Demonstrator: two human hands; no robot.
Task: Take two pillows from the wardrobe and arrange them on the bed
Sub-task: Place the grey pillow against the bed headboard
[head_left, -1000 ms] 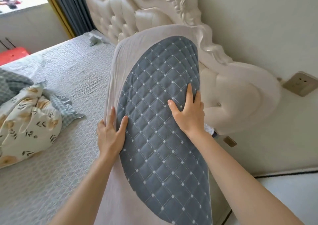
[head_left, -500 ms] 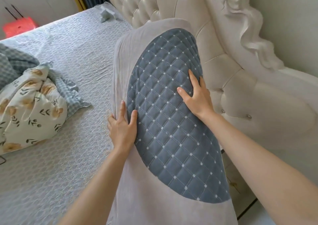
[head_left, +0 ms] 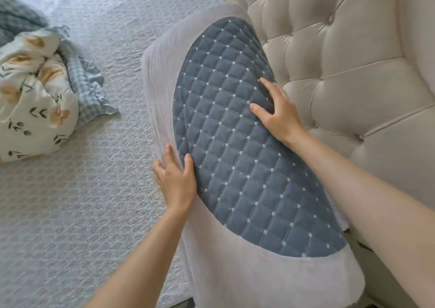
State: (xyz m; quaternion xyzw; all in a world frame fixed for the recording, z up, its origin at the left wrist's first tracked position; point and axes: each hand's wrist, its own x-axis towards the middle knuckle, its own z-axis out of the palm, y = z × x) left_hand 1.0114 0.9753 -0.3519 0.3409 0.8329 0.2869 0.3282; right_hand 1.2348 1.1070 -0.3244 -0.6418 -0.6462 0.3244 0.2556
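A large pillow (head_left: 235, 154) in a pale cover with a grey-blue quilted oval panel stands on the bed (head_left: 70, 213), tilted back against the tufted cream headboard (head_left: 341, 72). My left hand (head_left: 176, 183) holds its left edge, thumb on the quilted panel and fingers curled round the side. My right hand (head_left: 277, 114) grips the pillow's right edge next to the headboard, fingers spread on the quilting. A white floral pillow or bundle with a blue gingham frill (head_left: 35, 110) lies crumpled at the left of the bed.
The bed has a light grey textured cover. The headboard fills the upper right. Blue checked bedding (head_left: 16, 22) lies at the top left behind the floral bundle. A strip of dark floor shows at the bottom edge beside the bed.
The pillow has come lower and closer against the headboard, and my view has tipped down toward it. Both hands keep their hold on the same edges.
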